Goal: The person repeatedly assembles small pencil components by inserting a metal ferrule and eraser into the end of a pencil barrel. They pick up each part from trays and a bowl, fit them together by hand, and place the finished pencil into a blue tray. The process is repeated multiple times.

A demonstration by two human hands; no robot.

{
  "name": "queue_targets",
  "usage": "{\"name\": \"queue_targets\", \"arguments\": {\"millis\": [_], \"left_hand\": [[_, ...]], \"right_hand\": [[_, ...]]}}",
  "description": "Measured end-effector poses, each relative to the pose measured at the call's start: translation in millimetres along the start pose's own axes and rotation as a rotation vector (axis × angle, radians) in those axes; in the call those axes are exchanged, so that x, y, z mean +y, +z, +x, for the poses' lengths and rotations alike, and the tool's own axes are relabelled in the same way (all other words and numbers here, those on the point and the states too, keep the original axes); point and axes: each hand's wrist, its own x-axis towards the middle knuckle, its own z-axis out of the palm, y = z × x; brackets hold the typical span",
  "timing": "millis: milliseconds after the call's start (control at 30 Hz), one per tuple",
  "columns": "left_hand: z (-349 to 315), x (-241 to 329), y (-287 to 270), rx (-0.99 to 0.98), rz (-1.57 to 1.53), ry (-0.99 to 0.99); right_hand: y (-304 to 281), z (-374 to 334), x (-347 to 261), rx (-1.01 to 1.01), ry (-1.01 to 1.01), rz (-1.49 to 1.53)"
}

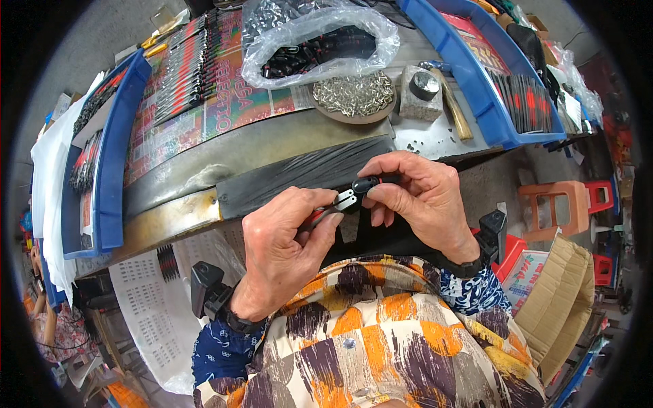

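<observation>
Where the blue tray (112, 170) of packed tools borders the bench on the left, the left hand (286, 248) is clenched around a red-handled tool (314, 217), thumb on top. Its metal clip (345, 200) projects rightward between both hands. The right hand (422, 197) pinches a black cap (364, 185) at the clip's end, fingertips touching it.
</observation>
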Motion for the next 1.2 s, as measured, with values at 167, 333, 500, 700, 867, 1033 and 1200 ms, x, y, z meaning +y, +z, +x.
{"name": "queue_targets", "arguments": {"millis": [167, 333, 500, 700, 867, 1033, 1200], "left_hand": [[-1.4, 0.0, 1.9, -0.010, 0.026, 0.016], [-4.1, -0.3, 0.8, -0.032, 0.031, 0.006], [-5.7, -1.3, 0.3, -0.044, 0.030, 0.014], [-8.4, -1.0, 0.9, -0.083, 0.023, 0.006], [-10.5, -4.6, 3.9, -0.096, 0.014, 0.052], [-17.2, -5.5, 2.7, -0.115, -0.003, -0.034], [-24.0, -7.2, 4.6, -0.097, 0.019, -0.055]], "right_hand": [[-1.3, -0.7, 3.0, -0.009, 0.016, -0.023], [-0.3, 0.1, 6.4, -0.016, 0.022, -0.050], [0.2, 1.2, 6.9, -0.068, 0.089, -0.006], [0.0, 2.0, 9.7, -0.124, 0.125, 0.046], [0.0, 2.5, 16.6, -0.208, 0.099, 0.057], [0.7, -0.5, 19.8, -0.227, 0.107, 0.001], [3.4, -4.4, 20.2, -0.233, 0.087, -0.096]]}}
